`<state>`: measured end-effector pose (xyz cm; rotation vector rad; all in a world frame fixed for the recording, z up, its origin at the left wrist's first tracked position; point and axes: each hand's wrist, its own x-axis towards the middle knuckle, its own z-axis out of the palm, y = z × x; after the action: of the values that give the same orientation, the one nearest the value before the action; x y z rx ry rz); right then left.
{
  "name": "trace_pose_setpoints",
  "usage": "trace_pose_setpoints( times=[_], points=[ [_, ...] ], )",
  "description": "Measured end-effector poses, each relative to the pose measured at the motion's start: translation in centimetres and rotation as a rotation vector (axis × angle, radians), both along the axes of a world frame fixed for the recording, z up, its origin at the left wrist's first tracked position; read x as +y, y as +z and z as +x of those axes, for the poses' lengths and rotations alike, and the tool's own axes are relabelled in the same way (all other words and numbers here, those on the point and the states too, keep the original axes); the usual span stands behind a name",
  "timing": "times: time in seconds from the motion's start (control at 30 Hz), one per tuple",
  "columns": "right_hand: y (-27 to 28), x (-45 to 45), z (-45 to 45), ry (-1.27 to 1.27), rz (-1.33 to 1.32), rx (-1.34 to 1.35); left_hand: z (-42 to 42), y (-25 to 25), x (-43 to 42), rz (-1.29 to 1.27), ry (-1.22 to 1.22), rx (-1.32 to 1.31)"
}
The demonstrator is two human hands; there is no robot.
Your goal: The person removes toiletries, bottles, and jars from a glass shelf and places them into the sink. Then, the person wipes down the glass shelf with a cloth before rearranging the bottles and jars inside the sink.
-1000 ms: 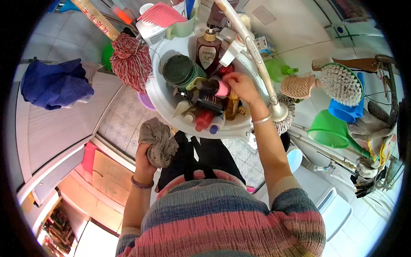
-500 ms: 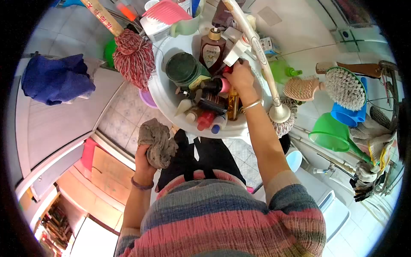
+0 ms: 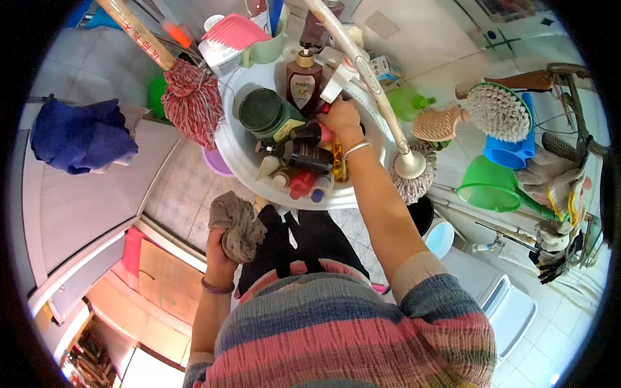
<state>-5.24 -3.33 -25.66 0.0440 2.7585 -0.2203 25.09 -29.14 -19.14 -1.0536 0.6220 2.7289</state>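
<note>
My left hand [image 3: 222, 253] is closed around a crumpled grey rag [image 3: 237, 227], held low in front of my legs. My right hand [image 3: 341, 119] reaches into the white basin [image 3: 228, 139], its fingers closed on something red that is mostly hidden; a white container [image 3: 339, 80] touches or nearly touches the fingertips. Left of that hand stand a brown pump bottle [image 3: 303, 83] and a dark green lidded jar [image 3: 269, 114]. Below them lie a dark bottle [image 3: 309, 157], a red bottle [image 3: 303, 185] and a bottle of golden liquid [image 3: 338, 161].
A red-and-white mop [image 3: 191, 103] leans at the basin's left. A pale pole [image 3: 372, 64] crosses its right rim. Brushes [image 3: 498, 111], a green scoop [image 3: 490, 184] and gloves [image 3: 550, 174] hang at right. A blue cloth [image 3: 81, 136] hangs at left.
The view has shifted slightly, so the basin sits further left. My right hand stays in the basin, fingers closed. The dark bottle shows more plainly. My left hand still holds the rag.
</note>
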Motion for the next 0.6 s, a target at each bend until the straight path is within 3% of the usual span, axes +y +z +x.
trace_pose_setpoints(
  times=[0.13, 0.23, 0.37, 0.4, 0.5, 0.6],
  points=[
    [2.0, 0.0, 1.8, -0.163, -0.187, 0.206, 1.2, -1.8, -0.8, 0.032, -0.02, -0.011],
    [3.2, 0.7, 3.1, -0.345, -0.467, 0.313, 1.1, -1.7, -1.0, 0.047, -0.044, 0.016],
    [2.4, 1.6, 5.6, -0.359, -0.496, 0.865, 1.0, -1.3, -1.2, 0.039, -0.029, -0.025],
    [3.0, 2.2, 6.8, -0.492, -0.535, 0.713, 0.9, -1.4, -1.0, -0.004, -0.019, -0.048],
    [3.7, 3.3, 9.6, -0.637, -0.646, 0.85, 0.2, -1.2, -0.9, -0.06, -0.048, -0.038],
    [0.7, 5.0, 10.7, -0.704, -0.777, 0.925, 0.0, -1.8, -1.2, -0.051, -0.106, 0.006]
  ],
)
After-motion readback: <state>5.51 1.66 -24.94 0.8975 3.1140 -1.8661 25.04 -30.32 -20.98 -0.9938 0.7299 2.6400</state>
